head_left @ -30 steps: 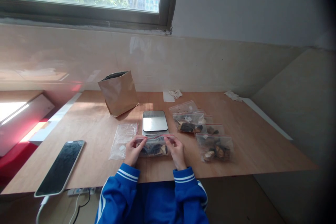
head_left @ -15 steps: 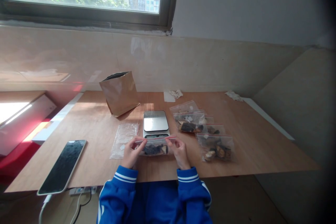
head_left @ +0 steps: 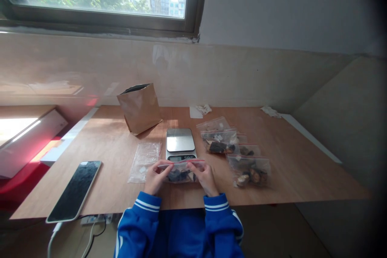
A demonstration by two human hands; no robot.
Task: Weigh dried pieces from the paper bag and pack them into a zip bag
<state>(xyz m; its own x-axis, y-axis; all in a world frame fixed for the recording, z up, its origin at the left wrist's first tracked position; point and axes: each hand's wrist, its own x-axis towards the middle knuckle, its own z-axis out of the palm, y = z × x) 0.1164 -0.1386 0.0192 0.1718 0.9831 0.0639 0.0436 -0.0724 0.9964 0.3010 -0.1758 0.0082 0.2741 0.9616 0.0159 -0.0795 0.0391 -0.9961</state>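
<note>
A clear zip bag (head_left: pixel 180 176) with a red strip along its top and dark, dried pieces inside is held at the table's near side. My left hand (head_left: pixel 155 177) pinches the left part of its top strip. On the other side, my right hand (head_left: pixel 205 176) pinches the same strip, thumb toward the middle. Just beyond the bag stands a kitchen scale (head_left: pixel 180 140) with a bare metal plate; its display is partly visible. To the left of the scale, close to my left hand, lie flat clear bags (head_left: pixel 144 162).
Several filled zip bags (head_left: pixel 250 172) lie on the right of the wooden table (head_left: pixel 290 161). A brown paper pouch (head_left: pixel 140 109) stands open at the back left. A phone (head_left: pixel 75 191) with a cable lies front left. Crumpled tissue (head_left: pixel 203 109) rests near the wall.
Both hands have moved closer together along the bag's top strip, the right thumb sliding inward. More of the scale's display shows now. The view has shifted slightly.
</note>
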